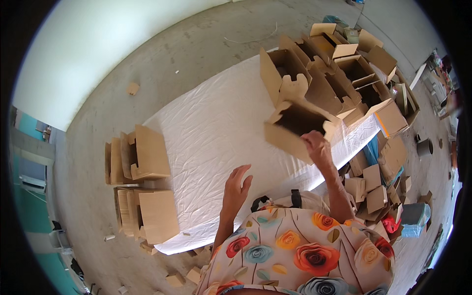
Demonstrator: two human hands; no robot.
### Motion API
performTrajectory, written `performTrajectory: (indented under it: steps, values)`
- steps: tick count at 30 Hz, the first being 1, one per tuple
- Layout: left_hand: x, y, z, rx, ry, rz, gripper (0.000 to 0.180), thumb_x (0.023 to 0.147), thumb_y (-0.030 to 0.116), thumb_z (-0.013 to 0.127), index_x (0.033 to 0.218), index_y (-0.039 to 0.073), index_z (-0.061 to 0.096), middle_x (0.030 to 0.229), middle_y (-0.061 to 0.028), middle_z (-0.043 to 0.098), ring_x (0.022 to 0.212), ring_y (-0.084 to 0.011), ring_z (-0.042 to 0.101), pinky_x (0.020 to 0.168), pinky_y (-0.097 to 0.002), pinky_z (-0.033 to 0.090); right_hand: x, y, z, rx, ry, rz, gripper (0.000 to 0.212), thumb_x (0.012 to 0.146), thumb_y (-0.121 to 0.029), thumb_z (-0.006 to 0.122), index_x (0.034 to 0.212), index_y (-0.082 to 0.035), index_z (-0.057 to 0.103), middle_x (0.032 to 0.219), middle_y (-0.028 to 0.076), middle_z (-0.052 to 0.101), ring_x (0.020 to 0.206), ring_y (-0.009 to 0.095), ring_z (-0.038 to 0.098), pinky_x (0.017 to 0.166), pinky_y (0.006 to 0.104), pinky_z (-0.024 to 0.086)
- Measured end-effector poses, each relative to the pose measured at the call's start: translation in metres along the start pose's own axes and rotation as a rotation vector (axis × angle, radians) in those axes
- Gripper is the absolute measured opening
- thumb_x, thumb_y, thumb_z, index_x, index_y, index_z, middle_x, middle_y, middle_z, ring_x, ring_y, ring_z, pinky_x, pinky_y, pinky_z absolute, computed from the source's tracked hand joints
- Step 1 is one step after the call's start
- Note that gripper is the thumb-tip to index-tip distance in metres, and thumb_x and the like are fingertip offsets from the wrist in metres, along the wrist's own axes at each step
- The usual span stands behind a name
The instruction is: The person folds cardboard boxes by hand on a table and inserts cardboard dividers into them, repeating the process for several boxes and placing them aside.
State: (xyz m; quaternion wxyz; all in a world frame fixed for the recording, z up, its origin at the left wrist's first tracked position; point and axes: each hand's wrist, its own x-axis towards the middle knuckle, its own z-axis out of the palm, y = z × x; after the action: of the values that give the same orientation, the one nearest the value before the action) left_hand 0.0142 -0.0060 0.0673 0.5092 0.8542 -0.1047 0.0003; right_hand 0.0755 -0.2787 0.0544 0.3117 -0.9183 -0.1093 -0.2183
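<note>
My right hand (318, 147) grips the near edge of an open brown cardboard box (286, 141), which is tilted and slightly blurred over the right side of a table covered in white cloth (211, 132). The box's dark hollow shows, with cut-out flaps along its rim. My left hand (237, 187) hovers above the cloth near my body, its fingers apart and nothing in it. Directly behind the held box, another open cardboard box (269, 76) stands among several more at the table's far right.
Several partly flattened cartons (150, 155) are stacked along the table's left end, with more cartons (160, 216) nearer me. Scraps of cardboard (376, 194) pile up on the floor at right, beside a grey bin (425, 147). A small cardboard piece (132, 88) lies on the floor.
</note>
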Motion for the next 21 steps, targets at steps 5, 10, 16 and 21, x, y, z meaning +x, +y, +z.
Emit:
performTrajectory:
  steps: [5,10,16,21]
  values:
    - [0.006,0.018,0.013,-0.023,0.091,0.205,0.024,0.078,0.002,0.053,0.103,0.002,0.055,0.105,-0.0154,0.055,0.103,-0.0293,0.050,0.085,-0.0338,0.041,-0.030,-0.039,0.006,0.168,-0.199,-0.206,0.007,0.068,-0.003,0.062,0.075,-0.003,0.059,0.075,0.008,0.057,0.074,0.024,0.055,0.068,0.0338,0.045]
    - [0.008,-0.001,0.025,0.245,-0.026,0.227,0.019,0.077,0.006,0.057,0.096,0.003,0.058,0.102,-0.0129,0.057,0.104,-0.0292,0.049,0.086,-0.0344,0.041,-0.040,-0.048,0.006,0.194,-0.437,-0.203,0.009,0.075,-0.010,0.059,0.080,-0.003,0.060,0.076,0.009,0.059,0.077,0.026,0.056,0.070,0.0347,0.045]
    - [0.008,-0.020,0.029,0.521,-0.124,0.084,0.025,0.077,0.022,0.058,0.097,0.006,0.057,0.108,-0.0122,0.053,0.113,-0.0283,0.041,0.091,-0.0552,0.028,-0.029,-0.074,0.014,-0.040,-0.680,0.094,0.024,0.079,-0.026,0.054,0.087,-0.004,0.060,0.096,0.009,0.059,0.089,0.026,0.055,0.079,0.0366,0.043]
    - [-0.001,-0.009,0.013,0.784,-0.081,-0.188,0.060,0.069,0.038,0.065,0.117,0.008,0.046,0.128,-0.0177,0.033,0.122,-0.0336,0.028,0.092,-0.0622,0.021,-0.036,-0.066,0.022,-0.233,-0.534,0.235,0.059,0.073,-0.031,0.062,0.119,-0.002,0.041,0.128,0.018,0.033,0.115,0.033,0.037,0.094,0.0417,0.033]
